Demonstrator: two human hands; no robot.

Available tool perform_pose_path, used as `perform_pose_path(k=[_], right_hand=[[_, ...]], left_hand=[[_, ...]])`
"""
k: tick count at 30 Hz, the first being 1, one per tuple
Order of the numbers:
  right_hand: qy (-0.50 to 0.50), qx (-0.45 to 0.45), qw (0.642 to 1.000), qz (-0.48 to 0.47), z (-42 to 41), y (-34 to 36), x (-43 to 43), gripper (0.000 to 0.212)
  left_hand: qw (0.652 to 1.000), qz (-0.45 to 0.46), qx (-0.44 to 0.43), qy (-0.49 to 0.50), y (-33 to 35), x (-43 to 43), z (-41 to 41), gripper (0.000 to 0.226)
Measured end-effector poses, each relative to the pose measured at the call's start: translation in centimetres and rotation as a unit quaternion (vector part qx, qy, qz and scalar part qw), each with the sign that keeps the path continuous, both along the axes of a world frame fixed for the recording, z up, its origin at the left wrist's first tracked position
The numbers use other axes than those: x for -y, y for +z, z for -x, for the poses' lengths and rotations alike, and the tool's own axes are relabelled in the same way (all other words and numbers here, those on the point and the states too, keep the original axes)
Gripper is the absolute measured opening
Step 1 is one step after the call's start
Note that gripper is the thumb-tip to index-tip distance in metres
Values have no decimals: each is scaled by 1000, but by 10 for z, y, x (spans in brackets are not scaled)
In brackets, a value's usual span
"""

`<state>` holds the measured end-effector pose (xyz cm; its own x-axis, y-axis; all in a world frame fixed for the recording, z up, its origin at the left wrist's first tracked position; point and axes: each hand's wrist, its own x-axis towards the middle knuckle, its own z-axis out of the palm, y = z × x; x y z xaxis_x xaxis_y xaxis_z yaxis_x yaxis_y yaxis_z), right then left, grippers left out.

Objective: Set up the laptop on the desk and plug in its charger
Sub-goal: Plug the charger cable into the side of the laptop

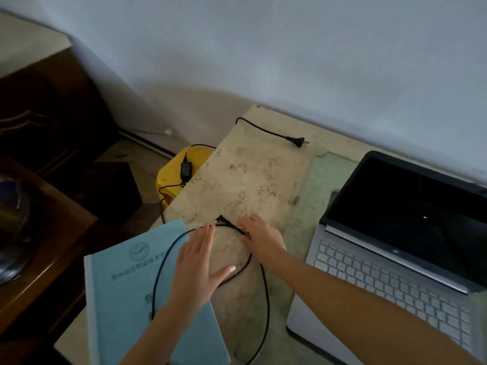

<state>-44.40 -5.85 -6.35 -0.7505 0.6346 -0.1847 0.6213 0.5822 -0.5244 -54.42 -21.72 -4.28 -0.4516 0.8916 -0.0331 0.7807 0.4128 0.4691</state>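
my left hand (196, 262) lies flat, fingers straight, partly on the blue booklet (126, 299) at 7 o'clock. my right hand (261, 239) pinches the charger cable (266, 288) just behind its tip (221, 219). the open laptop (395, 246) stands at 3 o'clock, screen dark. the wall plug (299, 141) lies on the desk (250, 175) at 12 o'clock, the power brick (186, 168) on a yellow stool (168, 177) at 10 o'clock.

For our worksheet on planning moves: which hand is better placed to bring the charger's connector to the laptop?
Right. The right hand curls onto the charger cable just behind its connector, and the laptop sits on that side. The left hand lies flat.
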Motion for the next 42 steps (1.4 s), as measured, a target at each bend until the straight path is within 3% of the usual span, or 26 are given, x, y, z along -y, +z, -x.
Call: perform_pose_path(k=[5,8,12,15,21,24,26,30,33,42], right_hand=[[-108,-83,988,73,-14,9,4,9],[-215,-157,953,146,-38,18,11,15],[-259,-236,925,147,-97,32,26,10],[-313,-261,901,150,-148,40,35,20],[-367,-209,889,178,-242,45,59,26],[-381,-180,884,203,-285,41,70,19],[-392,-165,883,200,-314,41,75,29],[-423,-180,864,204,-366,43,72,47],[-463,-178,844,206,-397,42,57,41],[-461,-117,867,152,-449,18,1,36]], left_hand=[[999,38,-12,-11,-1,-7,-11,95],[998,37,-21,-35,4,-17,-25,96],[992,35,-60,-105,12,-36,-55,99],[986,36,-71,-149,18,-47,-87,96],[959,19,-75,-274,27,-61,-160,95],[944,-7,-70,-322,31,-73,-200,92],[934,-10,-86,-345,32,-78,-228,94],[922,9,-93,-376,27,-90,-277,98],[909,34,-113,-401,20,-102,-304,96],[909,81,-131,-387,-10,-146,-356,101]])
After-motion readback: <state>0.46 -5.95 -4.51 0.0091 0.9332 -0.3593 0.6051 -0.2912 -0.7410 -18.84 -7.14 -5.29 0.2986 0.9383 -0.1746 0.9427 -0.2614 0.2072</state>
